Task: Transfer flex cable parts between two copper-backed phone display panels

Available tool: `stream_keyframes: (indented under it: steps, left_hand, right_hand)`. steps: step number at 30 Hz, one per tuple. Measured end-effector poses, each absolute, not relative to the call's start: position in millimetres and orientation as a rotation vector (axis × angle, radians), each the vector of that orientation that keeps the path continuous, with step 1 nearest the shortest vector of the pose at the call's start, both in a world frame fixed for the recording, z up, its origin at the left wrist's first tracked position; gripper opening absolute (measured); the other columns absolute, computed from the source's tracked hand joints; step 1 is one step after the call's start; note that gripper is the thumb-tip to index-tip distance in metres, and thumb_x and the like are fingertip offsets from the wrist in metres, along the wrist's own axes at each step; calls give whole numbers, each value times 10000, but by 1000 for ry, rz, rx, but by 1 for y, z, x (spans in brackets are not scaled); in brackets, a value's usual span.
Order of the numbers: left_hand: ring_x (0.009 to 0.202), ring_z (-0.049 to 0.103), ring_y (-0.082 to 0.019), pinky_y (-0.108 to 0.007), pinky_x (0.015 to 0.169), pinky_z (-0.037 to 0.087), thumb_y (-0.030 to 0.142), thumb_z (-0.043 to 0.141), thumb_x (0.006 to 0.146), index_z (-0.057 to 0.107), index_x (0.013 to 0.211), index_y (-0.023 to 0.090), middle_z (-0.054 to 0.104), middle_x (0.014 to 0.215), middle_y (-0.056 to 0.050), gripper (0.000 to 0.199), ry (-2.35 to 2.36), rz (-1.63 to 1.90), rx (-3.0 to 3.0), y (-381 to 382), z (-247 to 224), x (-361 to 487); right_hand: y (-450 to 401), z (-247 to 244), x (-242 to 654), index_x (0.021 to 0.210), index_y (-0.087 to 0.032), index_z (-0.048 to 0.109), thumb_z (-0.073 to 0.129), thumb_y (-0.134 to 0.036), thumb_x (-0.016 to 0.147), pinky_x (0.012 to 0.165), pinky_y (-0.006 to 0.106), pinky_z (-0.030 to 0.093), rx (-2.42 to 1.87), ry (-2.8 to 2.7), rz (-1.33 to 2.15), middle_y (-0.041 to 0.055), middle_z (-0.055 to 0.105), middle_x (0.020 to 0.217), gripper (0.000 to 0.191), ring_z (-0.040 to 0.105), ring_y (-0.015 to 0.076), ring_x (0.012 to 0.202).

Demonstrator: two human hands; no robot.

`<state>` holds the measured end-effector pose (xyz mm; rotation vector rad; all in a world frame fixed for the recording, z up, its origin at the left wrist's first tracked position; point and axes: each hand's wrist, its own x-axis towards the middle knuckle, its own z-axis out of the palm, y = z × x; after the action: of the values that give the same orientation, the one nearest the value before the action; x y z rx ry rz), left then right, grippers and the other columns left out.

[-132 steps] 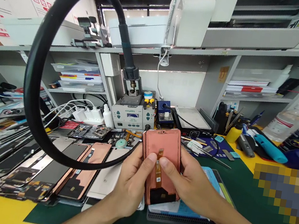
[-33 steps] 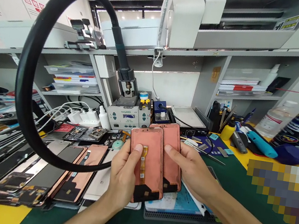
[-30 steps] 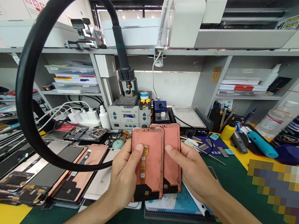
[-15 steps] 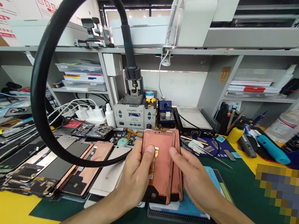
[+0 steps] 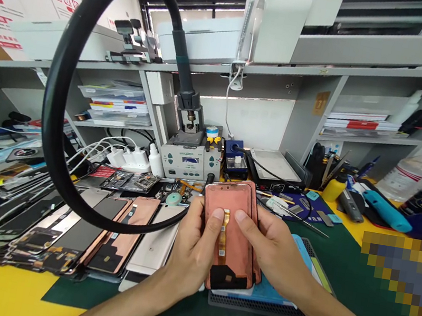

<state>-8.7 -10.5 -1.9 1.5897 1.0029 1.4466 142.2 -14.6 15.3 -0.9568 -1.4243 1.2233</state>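
Two copper-coloured phone screen panels (image 5: pixel 236 253), one behind the other, are held upright above the mat. An orange flex cable runs down the front one, whose lower end is black. My left hand (image 5: pixel 198 241) grips the left edge, its thumb on the front panel beside the cable. From the right, my right hand (image 5: pixel 272 242) holds the panels, thumb pressed on the front face and fingers behind, partly hidden. Under and behind them a blue pad (image 5: pixel 279 283) lies on a dark tray.
Rows of phone screens (image 5: pixel 79 233) and a silver phone back (image 5: pixel 153 245) lie to the left. A thick black hose (image 5: pixel 61 75) loops from the grey rework station (image 5: pixel 190 162). Tweezers, a hot plate (image 5: pixel 275 167) and bottles stand behind the green mat (image 5: pixel 351 308).
The two panels have drawn closer together and overlap more. My right hand has moved left, its thumb now further over the front panel. The camera view has shifted slightly.
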Motion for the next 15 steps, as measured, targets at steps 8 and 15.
stream_keyframes:
  steps: [8, 15]
  left_hand:
    - [871, 546, -146, -261, 760, 453, 381, 500, 992, 537, 1068, 213, 574, 913, 3, 189, 971, 1426, 1568, -10, -4, -9]
    - [810, 567, -138, -252, 720, 466, 380, 527, 978, 521, 1011, 198, 602, 933, -10, 186, 959, 1432, 1546, -10, -5, -9]
  right_hand:
    - [-16, 15, 141, 1218, -191, 667, 552, -470, 963, 791, 309, 514, -923, -1393, 1270, 56, 677, 965, 395, 593, 214, 867]
    - [-15, 15, 142, 1196, -191, 671, 549, -473, 965, 772, 299, 508, -891, -1373, 1290, 54, 682, 981, 385, 600, 218, 879]
